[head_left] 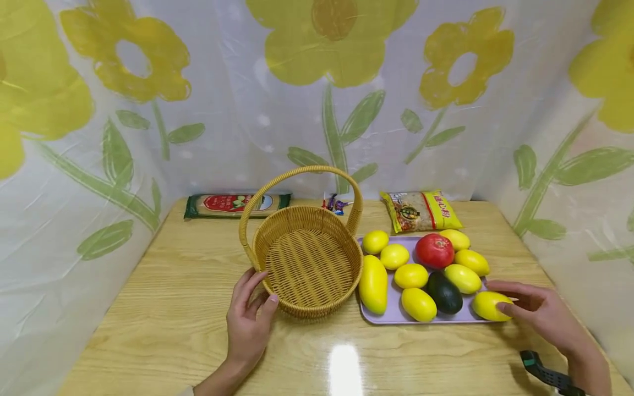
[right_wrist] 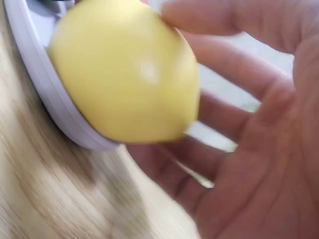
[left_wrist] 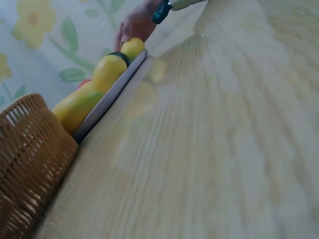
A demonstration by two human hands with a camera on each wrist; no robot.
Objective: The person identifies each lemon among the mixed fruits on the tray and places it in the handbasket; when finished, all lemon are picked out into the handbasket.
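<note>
On the table (head_left: pixel 173 308), the basket (head_left: pixel 308 267) has the tray (head_left: pixel 393 312) at three o'clock, a packet (head_left: pixel 230 205) at ten, sweets (head_left: pixel 339 207) at one, a bag (head_left: pixel 418 212) at two. On the tray: mango (head_left: pixel 373 284) at nine, pomegranate (head_left: pixel 435 251) at twelve, lemon (head_left: pixel 489 306) at four.

We see a bright head view with white glare on the table (head_left: pixel 307 357); the left-wrist view is dimmer, the right-wrist one blurs the lemon (right_wrist: pixel 124 74).

"Does your right hand (right_wrist: pixel 269 144) fit its wrist view?"

"No, the edge crops it; your yellow fruit (right_wrist: pixel 129 74) is blurred."

"And the wrappers (head_left: pixel 339 206)?"

"Too small for you to read."
</note>
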